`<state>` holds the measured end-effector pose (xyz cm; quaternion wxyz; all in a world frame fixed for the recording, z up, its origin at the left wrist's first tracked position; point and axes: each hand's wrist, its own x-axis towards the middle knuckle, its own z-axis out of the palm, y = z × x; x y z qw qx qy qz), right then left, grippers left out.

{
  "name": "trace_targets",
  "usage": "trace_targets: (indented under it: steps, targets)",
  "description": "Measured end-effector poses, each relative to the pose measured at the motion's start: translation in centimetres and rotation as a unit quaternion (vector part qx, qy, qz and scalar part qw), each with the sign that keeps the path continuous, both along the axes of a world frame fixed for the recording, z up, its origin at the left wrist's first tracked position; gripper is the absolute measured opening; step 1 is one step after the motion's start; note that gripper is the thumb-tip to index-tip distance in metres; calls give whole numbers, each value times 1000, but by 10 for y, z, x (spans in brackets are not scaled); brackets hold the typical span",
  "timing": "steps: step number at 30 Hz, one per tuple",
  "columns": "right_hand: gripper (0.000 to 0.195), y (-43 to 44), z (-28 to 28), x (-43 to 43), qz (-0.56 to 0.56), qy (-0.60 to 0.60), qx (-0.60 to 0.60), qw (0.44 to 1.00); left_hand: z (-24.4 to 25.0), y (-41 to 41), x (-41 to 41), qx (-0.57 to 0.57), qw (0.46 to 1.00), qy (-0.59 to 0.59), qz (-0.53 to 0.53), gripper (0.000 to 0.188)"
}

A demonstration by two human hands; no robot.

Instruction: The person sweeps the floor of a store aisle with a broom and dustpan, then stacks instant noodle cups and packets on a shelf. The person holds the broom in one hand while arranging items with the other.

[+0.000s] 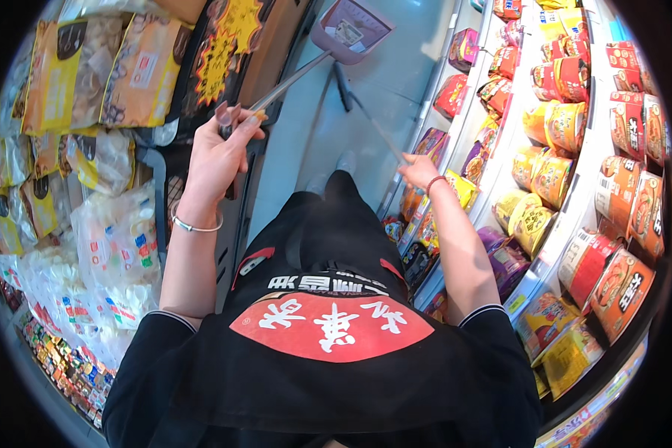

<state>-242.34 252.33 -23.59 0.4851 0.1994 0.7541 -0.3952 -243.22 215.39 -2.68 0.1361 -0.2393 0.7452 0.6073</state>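
Observation:
My left hand (pixel 219 151) is closed around the top of a long thin dustpan handle (pixel 291 81). A brownish object (pixel 227 115), too unclear to name, shows at its fingers. On the floor farther ahead, the pinkish dustpan (pixel 364 47) holds a printed scrap of paper (pixel 344 33) and other pale bits. My right hand (pixel 420 172) grips the broom's thin handle (pixel 378 124) beside the right shelves. The dark broom head (pixel 342 87) rests on the floor just below the dustpan's near edge.
Shelves on the right carry instant noodle cups (pixel 563 126) and packets (pixel 450 96). Bagged dried goods (pixel 64 78) and clear plastic packs (pixel 114 241) fill the left display. Yellow starburst price signs (pixel 212 67) stand there. A grey tiled floor (pixel 291 145) runs between them, under my shoes (pixel 346 161).

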Motion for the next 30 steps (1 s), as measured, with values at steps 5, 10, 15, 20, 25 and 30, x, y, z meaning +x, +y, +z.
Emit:
trace_targets:
  steps: [5,10,15,20,25,30]
  targets:
    - [62,-28,-28,-19,-41,-53,-94,993,5,22,-33,-9,1000,0,-6,20]
    - [59,-60,-54,-57,-66,-99,-114,986,5,42,-62,-20,1000,0,1,20]
    - [54,-22,-53,-111,-29,-74,-35,996,-8,38,-83,-14,1000,2,7,20]
    - [59,50,-49,-126,-181,-36,-45,982,-30,39,-132,3,1000,-7,-3,20]
    - [59,93,-6,-89,-242,-54,-100,964,-78,36,-209,33,999,-17,3,22]
    - [21,90,31,18,-243,-20,-109,964,-115,53,-306,42,997,-51,-33,19]
